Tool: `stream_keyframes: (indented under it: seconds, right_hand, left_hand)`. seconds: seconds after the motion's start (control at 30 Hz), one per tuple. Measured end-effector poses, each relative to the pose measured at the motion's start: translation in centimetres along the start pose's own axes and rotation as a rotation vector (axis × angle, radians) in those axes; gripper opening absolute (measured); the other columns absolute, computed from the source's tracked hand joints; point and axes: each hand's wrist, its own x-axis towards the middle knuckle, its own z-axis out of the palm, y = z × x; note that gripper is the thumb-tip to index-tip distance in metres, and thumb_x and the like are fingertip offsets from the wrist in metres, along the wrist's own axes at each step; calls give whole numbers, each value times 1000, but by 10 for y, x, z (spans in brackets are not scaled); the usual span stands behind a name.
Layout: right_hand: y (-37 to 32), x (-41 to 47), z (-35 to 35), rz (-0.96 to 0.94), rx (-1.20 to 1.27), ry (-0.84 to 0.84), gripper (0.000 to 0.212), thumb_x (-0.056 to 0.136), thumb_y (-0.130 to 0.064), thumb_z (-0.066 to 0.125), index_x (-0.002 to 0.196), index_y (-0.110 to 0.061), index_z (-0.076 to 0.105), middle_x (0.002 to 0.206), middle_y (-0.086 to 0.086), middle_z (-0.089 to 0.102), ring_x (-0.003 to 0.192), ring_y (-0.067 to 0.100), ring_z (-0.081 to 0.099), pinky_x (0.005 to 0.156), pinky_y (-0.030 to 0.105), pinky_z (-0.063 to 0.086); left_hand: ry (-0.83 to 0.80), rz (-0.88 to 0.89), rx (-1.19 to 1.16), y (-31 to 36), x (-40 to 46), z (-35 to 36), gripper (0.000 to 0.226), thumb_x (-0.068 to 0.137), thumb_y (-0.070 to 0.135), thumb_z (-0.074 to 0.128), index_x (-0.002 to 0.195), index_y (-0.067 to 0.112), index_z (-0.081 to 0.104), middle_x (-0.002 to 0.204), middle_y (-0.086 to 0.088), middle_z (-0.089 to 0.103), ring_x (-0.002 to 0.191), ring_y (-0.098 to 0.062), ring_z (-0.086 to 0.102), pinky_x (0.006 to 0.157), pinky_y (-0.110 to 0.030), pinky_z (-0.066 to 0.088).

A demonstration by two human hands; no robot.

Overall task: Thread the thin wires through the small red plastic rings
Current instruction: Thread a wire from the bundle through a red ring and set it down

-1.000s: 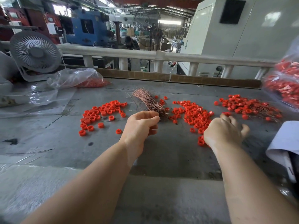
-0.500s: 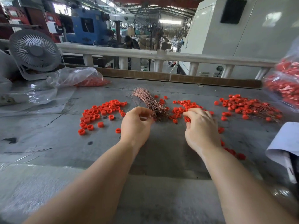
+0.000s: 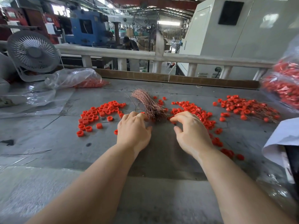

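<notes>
A bundle of thin copper wires [image 3: 148,102] lies on the grey table [image 3: 161,159], fanned out toward the far side. Loose red plastic rings [image 3: 100,112] are spread to its left, and a second pile of rings [image 3: 195,110] lies to its right. My left hand [image 3: 134,130] has its fingertips at the bundle's near end, thumb held apart. My right hand [image 3: 191,130] arches over the near edge of the right pile, fingertips down among the rings, thumb apart. Neither hand plainly holds anything.
Farther right lies a heap of rings with wires in them [image 3: 246,109]. A clear bag of red parts [image 3: 284,89] hangs at the right edge, another bag [image 3: 80,80] and a white fan [image 3: 32,52] stand at the back left. White sheet [image 3: 284,138] at right.
My right hand swung left from the lower right rings to the near edge of the middle pile. My left hand edged forward to the wire bundle's end and its thumb came away from the fingers.
</notes>
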Motion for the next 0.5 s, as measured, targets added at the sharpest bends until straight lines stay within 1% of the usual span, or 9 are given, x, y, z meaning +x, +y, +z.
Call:
stream_keyframes:
  seconds: [0.1, 0.23, 0.33, 0.4, 0.5]
  right_hand:
    - [-2, -1, 1, -48, 1, -27, 29, 85, -4, 57, 111, -12, 65, 119, 1, 57, 114, 20, 47, 98, 20, 27]
    - [-2, -1, 3, -61, -21, -32, 37, 85, -4, 57, 121, -13, 61, 132, -1, 49, 122, 19, 40, 104, 20, 23]
    - [-2, -1, 4, -81, -44, -39, 42, 85, -3, 56, 126, -13, 57, 138, -2, 44, 126, 19, 37, 106, 20, 20]
    - [-2, -1, 5, -104, -56, -50, 44, 86, -2, 55, 128, -13, 55, 138, -3, 45, 125, 18, 37, 106, 20, 19]
    - [-1, 0, 5, -127, -55, -43, 42, 87, 0, 52, 127, -11, 56, 133, -3, 51, 121, 19, 41, 105, 24, 26]
  left_hand:
    - [14, 25, -16, 3, -2, 1, 32, 90, 33, 55, 121, 25, 55, 130, 1, 49, 124, -22, 35, 101, -29, 24]
    - [-1, 51, -25, 4, -4, 1, 34, 90, 30, 54, 124, 25, 54, 133, 2, 47, 125, -22, 33, 100, -29, 25]
    - [3, 50, -40, 5, -4, 0, 33, 91, 30, 54, 124, 25, 54, 134, 2, 46, 126, -22, 33, 100, -29, 24]
    - [1, 48, -44, 6, -4, 0, 33, 90, 30, 55, 123, 25, 55, 133, 1, 46, 125, -22, 33, 101, -29, 25]
    - [5, 45, -53, 7, -4, -1, 33, 89, 29, 55, 122, 26, 56, 132, 1, 46, 125, -22, 34, 101, -31, 25]
